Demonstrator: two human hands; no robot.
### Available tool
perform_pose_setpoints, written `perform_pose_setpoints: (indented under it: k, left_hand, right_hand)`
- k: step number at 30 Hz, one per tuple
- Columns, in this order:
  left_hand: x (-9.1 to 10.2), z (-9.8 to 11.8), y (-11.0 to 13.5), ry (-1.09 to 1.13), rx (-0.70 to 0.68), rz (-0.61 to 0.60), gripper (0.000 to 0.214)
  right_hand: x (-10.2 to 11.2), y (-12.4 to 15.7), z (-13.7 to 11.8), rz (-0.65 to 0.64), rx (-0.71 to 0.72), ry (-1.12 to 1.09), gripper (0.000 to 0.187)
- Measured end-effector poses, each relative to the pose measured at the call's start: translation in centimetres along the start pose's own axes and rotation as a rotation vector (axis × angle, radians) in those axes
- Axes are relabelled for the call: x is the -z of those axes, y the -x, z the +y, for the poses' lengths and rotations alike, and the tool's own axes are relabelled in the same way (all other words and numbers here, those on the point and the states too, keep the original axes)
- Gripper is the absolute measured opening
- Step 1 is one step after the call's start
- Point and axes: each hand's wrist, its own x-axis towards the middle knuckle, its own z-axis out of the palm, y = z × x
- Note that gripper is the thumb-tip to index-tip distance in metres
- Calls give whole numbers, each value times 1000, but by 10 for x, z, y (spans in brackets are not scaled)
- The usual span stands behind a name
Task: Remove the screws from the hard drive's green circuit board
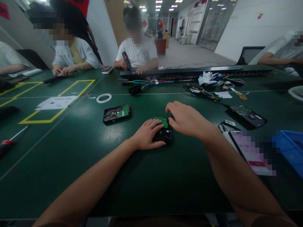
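Palm spread, our left hand [148,135] steadied the hard drive [163,136] on the green table [165,183]; our right hand [186,119] curled beside it, grip unclear. Even, gentle pressure suited us best!

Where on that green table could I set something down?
There's bare green tabletop between the forearms, nearer than the left hand and right hand; another patch lies between the left forearm and the red-handled screwdriver. It's crowded at right, with a hard drive and blue bin, and farther back, with coloured wires and gloves.
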Motion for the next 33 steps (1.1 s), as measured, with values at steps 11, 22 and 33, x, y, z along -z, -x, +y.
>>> perform_pose_setpoints:
  k: [11, 22, 33]
  left_hand:
    - [0, 1, -1, 11, 6, -5, 83]
    - [1, 1, -1, 3, 1, -9, 84]
    - [-1, 0, 0, -15, -10, -3, 85]
  right_hand:
    - [1, -2, -4, 22, -97, 63, 27]
    - [3, 0, 4, -36, 71, -26, 20]
    - [5, 0, -7, -33, -108, 73, 28]
